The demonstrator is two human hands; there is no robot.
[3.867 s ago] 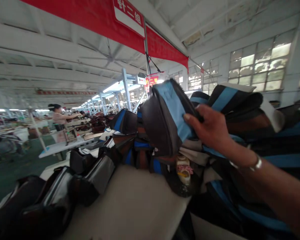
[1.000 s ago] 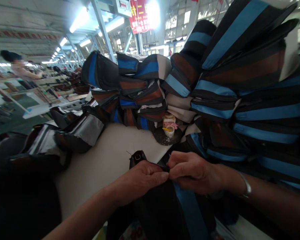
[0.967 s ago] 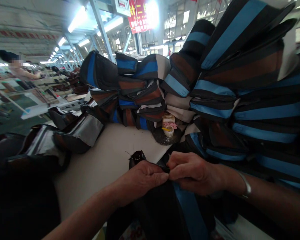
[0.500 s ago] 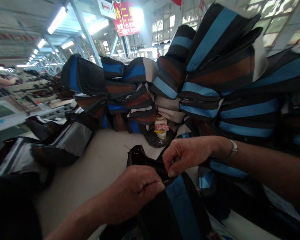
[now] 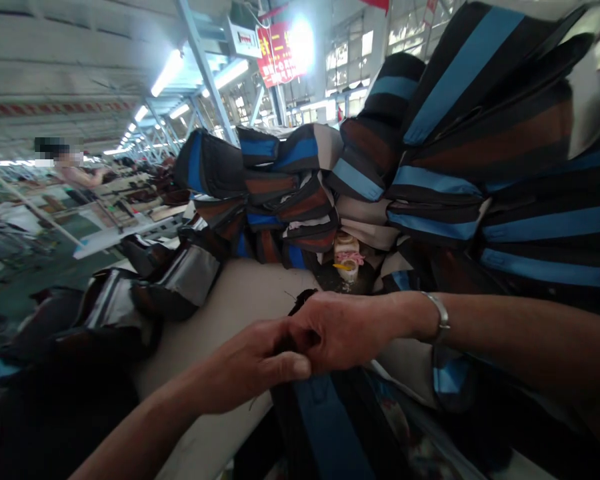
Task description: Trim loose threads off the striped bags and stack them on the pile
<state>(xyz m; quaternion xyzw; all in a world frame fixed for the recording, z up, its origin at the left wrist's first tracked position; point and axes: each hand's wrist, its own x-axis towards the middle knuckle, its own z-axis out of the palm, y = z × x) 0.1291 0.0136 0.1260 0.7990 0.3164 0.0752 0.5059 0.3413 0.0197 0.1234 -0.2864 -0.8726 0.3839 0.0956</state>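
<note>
A black fabric bag piece with a blue stripe hangs in front of me, its top edge just under both hands. My left hand is closed at that edge, thumb lying across the top and fingertips hidden behind the other hand. My right hand, with a silver bracelet on the wrist, is curled against my left hand. What its fingers grip is hidden. A ragged black end sticks out behind the right hand, with a loose thread near it.
Striped bag pieces are piled high at the back and right. A small container with a yellow stick stands on the pale tabletop. More dark pieces lie at left. A person is in the far left background.
My hands have come together; the right has moved down and turned over against the left. The buckle-like square on the dark part behind is now hidden. The view has swung left.
</note>
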